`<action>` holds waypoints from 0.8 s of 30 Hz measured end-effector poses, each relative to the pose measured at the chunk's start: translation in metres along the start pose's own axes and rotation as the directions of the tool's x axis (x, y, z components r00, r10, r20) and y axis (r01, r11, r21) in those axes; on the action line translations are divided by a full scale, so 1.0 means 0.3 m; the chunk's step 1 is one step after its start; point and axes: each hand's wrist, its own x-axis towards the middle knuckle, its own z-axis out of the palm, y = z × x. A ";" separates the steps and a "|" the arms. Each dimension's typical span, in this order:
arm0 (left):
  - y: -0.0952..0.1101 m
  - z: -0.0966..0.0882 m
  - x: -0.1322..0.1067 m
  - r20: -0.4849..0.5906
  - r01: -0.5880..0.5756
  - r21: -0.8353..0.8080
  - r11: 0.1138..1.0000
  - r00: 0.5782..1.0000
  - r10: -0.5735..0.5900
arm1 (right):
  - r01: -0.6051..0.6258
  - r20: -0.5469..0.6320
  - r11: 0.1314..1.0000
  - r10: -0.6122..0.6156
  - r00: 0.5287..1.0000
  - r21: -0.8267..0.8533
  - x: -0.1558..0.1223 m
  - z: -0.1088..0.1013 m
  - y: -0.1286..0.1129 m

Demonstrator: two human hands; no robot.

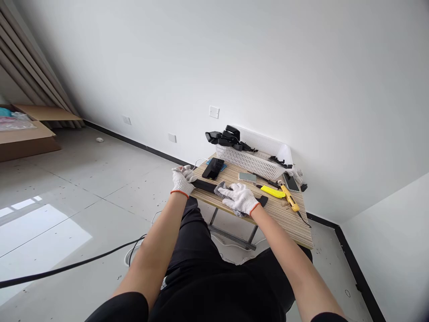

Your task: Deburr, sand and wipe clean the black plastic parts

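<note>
A long black plastic strip point(205, 185) lies along the near edge of the small table. Its left end is in my left hand point(183, 177), gloved in white knit with an orange cuff, the fingers closed round it. My right hand point(241, 198), in a matching glove, presses a grey cloth point(221, 189) against the middle of the strip. The cloth also shows below that palm. Past my right wrist, the strip's curved right end point(262, 201) comes into sight. The part of the strip under the cloth and hand is hidden.
The striped tabletop point(284, 228) bears a black plastic part point(213, 168), a grey flat block point(247, 177), a yellow brush point(272, 192), a yellow corded tool point(290, 199) and a phone point(291, 182). Behind them, a white basket point(250, 161) holds black parts. A cardboard box point(30, 143) stands far left.
</note>
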 end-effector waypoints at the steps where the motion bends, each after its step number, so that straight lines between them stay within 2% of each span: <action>1: 0.000 0.001 0.000 0.004 -0.004 0.000 1.000 1.000 0.004 | 0.020 -0.002 1.000 -0.020 1.000 0.012 -0.023 0.003 0.023; 8: 0.017 0.009 -0.008 -0.029 -0.040 0.051 0.998 0.999 0.042 | 0.109 -0.085 0.986 -0.098 0.992 0.130 -0.269 0.009 0.216; 10: 0.021 0.007 -0.008 -0.047 -0.036 0.090 0.995 0.998 0.041 | 0.121 -0.113 0.978 -0.103 0.988 0.168 -0.335 0.010 0.244; 12: 0.021 0.004 0.000 -0.002 -0.033 0.106 0.994 0.999 0.033 | 0.121 -0.120 0.976 -0.100 0.988 0.182 -0.363 0.017 0.248; 16: 0.015 -0.002 0.015 0.026 -0.043 0.151 0.988 0.999 0.039 | 0.053 -0.101 0.988 -0.038 0.994 0.147 -0.294 0.031 0.177; 18: 0.015 -0.002 0.012 0.031 -0.051 0.171 0.984 0.998 0.046 | 0.015 -0.068 0.994 -0.007 0.998 0.110 -0.219 0.023 0.119; 21: 0.014 -0.001 0.008 0.022 -0.081 0.181 0.980 0.997 0.079 | -0.014 0.043 0.999 0.012 0.999 0.048 -0.096 -0.005 0.039; 24: 0.010 -0.002 0.015 0.004 -0.072 0.173 0.982 0.997 0.072 | 0.006 0.096 1.000 -0.004 0.995 -0.015 0.021 -0.032 -0.040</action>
